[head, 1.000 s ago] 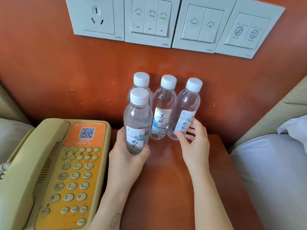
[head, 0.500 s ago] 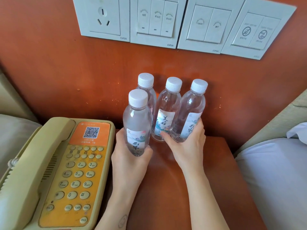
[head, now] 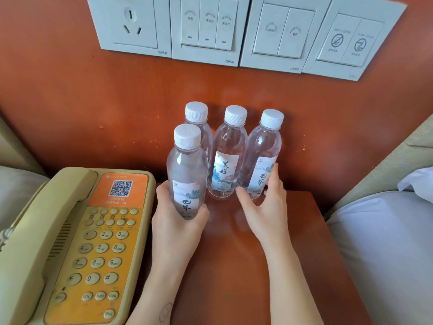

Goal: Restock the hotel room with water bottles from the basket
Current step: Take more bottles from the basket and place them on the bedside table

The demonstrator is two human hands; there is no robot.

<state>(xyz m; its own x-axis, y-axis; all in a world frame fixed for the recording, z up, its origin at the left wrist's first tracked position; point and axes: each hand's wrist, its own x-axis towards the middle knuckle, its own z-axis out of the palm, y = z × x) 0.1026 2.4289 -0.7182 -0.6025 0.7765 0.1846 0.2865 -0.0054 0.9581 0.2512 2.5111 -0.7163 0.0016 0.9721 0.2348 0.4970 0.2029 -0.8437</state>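
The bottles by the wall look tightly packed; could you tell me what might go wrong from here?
The front bottle in the left hand is close to the back bottle and middle bottle; a careless nudge could topple them. The right hand beside the right bottle might tip it.

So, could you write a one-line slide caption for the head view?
Left hand grips the front water bottle; open right hand flanks the rightmost bottle of three behind.

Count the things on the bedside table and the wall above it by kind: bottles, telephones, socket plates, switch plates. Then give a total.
Water bottles: 4
Telephone: 1
Socket plate: 1
Switch plates: 3
Total: 9
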